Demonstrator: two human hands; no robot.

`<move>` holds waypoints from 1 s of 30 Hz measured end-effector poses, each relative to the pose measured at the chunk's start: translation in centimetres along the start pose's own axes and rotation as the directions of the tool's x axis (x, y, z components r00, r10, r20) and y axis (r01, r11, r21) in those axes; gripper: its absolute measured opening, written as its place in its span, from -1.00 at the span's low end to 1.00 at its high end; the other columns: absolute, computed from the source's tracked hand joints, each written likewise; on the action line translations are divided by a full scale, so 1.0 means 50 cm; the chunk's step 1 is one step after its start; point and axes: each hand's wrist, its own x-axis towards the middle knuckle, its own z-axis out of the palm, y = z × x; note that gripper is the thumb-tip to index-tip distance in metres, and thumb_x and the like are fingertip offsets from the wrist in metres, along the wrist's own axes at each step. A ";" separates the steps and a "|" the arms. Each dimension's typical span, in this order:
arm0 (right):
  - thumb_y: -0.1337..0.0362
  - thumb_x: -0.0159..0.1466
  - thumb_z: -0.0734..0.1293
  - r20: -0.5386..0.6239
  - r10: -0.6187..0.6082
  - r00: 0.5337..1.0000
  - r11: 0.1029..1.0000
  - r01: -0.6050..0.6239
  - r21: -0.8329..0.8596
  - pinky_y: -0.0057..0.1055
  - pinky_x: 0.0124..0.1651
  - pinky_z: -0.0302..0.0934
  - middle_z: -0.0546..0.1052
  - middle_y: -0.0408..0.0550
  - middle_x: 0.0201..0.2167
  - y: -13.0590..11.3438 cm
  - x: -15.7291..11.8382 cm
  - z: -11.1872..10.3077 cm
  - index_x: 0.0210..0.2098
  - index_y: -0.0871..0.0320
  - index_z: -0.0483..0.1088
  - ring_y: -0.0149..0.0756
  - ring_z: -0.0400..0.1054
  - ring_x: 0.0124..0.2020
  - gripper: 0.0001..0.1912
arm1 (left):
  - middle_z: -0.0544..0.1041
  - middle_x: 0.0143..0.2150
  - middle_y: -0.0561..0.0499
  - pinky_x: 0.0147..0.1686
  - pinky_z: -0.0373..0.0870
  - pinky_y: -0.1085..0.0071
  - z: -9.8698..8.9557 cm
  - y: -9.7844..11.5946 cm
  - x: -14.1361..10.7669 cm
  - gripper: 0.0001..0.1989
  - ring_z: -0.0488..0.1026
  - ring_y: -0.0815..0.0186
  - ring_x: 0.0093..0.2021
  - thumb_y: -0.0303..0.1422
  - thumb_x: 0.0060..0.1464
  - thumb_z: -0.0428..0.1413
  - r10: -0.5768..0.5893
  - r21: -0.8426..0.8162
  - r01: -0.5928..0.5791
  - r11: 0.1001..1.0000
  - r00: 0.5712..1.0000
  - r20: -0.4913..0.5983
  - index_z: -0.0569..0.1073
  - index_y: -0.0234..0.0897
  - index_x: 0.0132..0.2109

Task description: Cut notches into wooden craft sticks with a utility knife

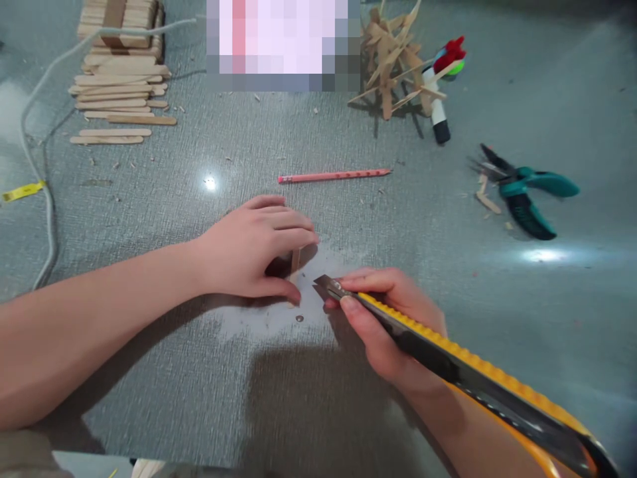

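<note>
My left hand (263,249) rests on the grey table, with its fingers and thumb closed round a narrow wooden craft stick (295,265) standing between them. Most of that stick is hidden by the hand. In my right hand (383,318) is a yellow and black utility knife (448,358), gripped near its front end. Its short blade points left and sits just to the right of the stick, apart from it. Pale dust (249,322) covers the table under both hands, and a small dark round bit (299,318) lies below my left thumb.
Beyond my hands lies a pink pencil (333,176). Teal-handled pliers (522,189) are at right, near broken wood bits (486,196). Loose craft sticks (119,93) and a banded bundle (119,23), crossed by a white cable (37,109), sit at back left; a stick structure (393,60) stands at back right.
</note>
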 end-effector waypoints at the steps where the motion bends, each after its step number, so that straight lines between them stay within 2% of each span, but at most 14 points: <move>1: 0.29 0.32 0.38 0.000 0.009 1.000 1.000 -0.009 -0.019 -0.41 -0.33 0.36 0.60 -0.16 -0.29 -0.002 0.002 0.000 -0.17 0.03 0.46 -0.37 0.52 -0.41 -0.91 | 0.56 0.13 -0.09 0.32 0.19 0.08 -0.003 -0.004 0.001 -0.63 0.49 0.11 0.15 -0.20 0.18 0.21 0.021 -0.049 -0.020 0.999 0.999 0.027 0.52 -0.25 0.08; 3: 0.28 0.31 0.37 0.001 0.013 1.000 0.997 -0.012 -0.072 -0.44 -0.42 0.30 0.60 -0.19 -0.36 -0.007 0.008 0.000 -0.18 0.02 0.47 -0.38 0.50 -0.46 -0.91 | 0.58 0.08 -0.06 0.25 0.27 0.14 -0.006 -0.010 0.002 -0.74 0.50 0.15 0.11 -0.41 0.18 0.12 0.037 -0.108 -0.033 0.994 0.999 0.035 0.56 -0.23 0.00; 5: 0.28 0.30 0.37 0.016 -0.010 1.000 0.992 0.012 -0.129 -0.45 -0.44 0.29 0.61 -0.21 -0.40 -0.015 0.014 0.001 -0.18 0.01 0.48 -0.37 0.51 -0.47 -0.90 | 0.61 -0.01 -0.05 0.14 0.34 0.21 -0.004 -0.014 0.003 -0.77 0.51 0.19 0.03 -0.49 0.20 0.07 0.039 -0.129 -0.036 0.991 0.999 0.014 0.61 -0.23 -0.11; 8: 0.32 0.28 0.37 0.042 -0.010 0.999 0.983 0.017 -0.180 -0.45 -0.37 0.36 0.63 -0.22 -0.39 -0.024 0.019 0.002 -0.19 0.00 0.48 -0.37 0.53 -0.46 -0.88 | 0.61 -0.13 -0.04 -0.02 0.38 0.29 0.000 -0.016 0.004 -0.78 0.49 0.24 -0.10 -0.47 0.26 0.08 0.061 -0.122 -0.061 0.991 0.998 0.001 0.64 -0.23 -0.17; 10: 0.34 0.27 0.38 0.050 0.020 0.999 0.983 -0.011 -0.183 -0.46 -0.38 0.37 0.64 -0.23 -0.40 -0.025 0.017 0.003 -0.20 -0.01 0.48 -0.37 0.54 -0.47 -0.87 | 0.62 -0.17 -0.01 -0.07 0.37 0.30 0.002 -0.015 0.003 -0.78 0.47 0.26 -0.15 -0.46 0.29 0.09 0.070 -0.101 -0.071 0.992 0.998 -0.005 0.65 -0.21 -0.18; 16: 0.33 0.27 0.41 -0.008 -0.021 1.000 0.996 0.020 -0.088 -0.35 -0.23 0.49 0.67 -0.12 -0.22 -0.009 0.008 0.012 -0.19 -0.01 0.44 -0.26 0.61 -0.27 -0.86 | 0.62 -0.18 0.00 -0.09 0.36 0.32 -0.005 -0.010 0.004 -0.73 0.48 0.30 -0.19 -0.47 0.32 0.04 0.060 -0.105 -0.056 0.993 0.998 0.033 0.65 -0.23 -0.22; 26: 0.37 0.27 0.40 0.019 -0.079 0.997 0.993 0.080 -0.092 -0.29 -0.21 0.55 0.68 -0.11 -0.21 -0.010 0.020 0.014 -0.18 -0.01 0.41 -0.23 0.62 -0.26 -0.83 | 0.59 -0.21 0.00 -0.14 0.35 0.34 0.003 -0.007 0.006 -0.70 0.47 0.32 -0.22 -0.46 0.31 0.04 0.009 -0.119 -0.007 0.993 1.000 0.018 0.64 -0.19 -0.30; 30: 0.34 0.29 0.39 0.039 -0.098 0.994 0.987 0.103 -0.126 -0.31 -0.24 0.54 0.67 -0.09 -0.22 -0.010 0.020 0.012 -0.18 0.01 0.40 -0.23 0.62 -0.26 -0.86 | 0.58 -0.23 0.00 -0.13 0.34 0.34 0.002 -0.008 0.007 -0.71 0.44 0.31 -0.22 -0.45 0.31 0.05 0.031 -0.113 -0.029 0.993 0.999 0.018 0.64 -0.21 -0.29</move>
